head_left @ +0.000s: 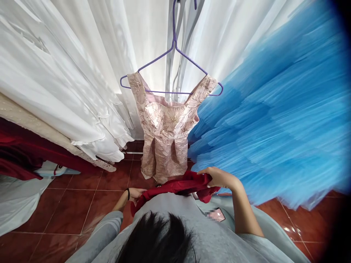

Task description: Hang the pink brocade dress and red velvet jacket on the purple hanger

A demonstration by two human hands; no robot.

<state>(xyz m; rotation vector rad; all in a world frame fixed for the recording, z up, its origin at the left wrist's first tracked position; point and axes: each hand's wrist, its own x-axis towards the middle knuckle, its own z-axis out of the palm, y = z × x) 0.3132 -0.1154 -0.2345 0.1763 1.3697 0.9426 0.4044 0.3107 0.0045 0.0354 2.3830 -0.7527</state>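
A dark red cloth point(175, 185) is stretched across in front of my body, bunched up at its right end. My left hand point(136, 194), with a black band at the wrist, pinches its left end. The right end is gripped by my right hand point(223, 179), thumb below and fingers over the top. Beyond the cloth, a pale pink dress point(172, 122) with a shiny floral pattern hangs by its shoulder straps from a purple hanger point(189, 59). The cloth's upper edge overlaps the view of the dress hem. Neither hand visibly touches the dress.
Blue tulle point(274, 106) fills the right side. White fabric point(63, 84) hangs on the left, with dark red fabric point(46, 148) lower down. A pink phone-like object point(218, 214) lies near my right forearm. Red tiles point(63, 210) cover the floor.
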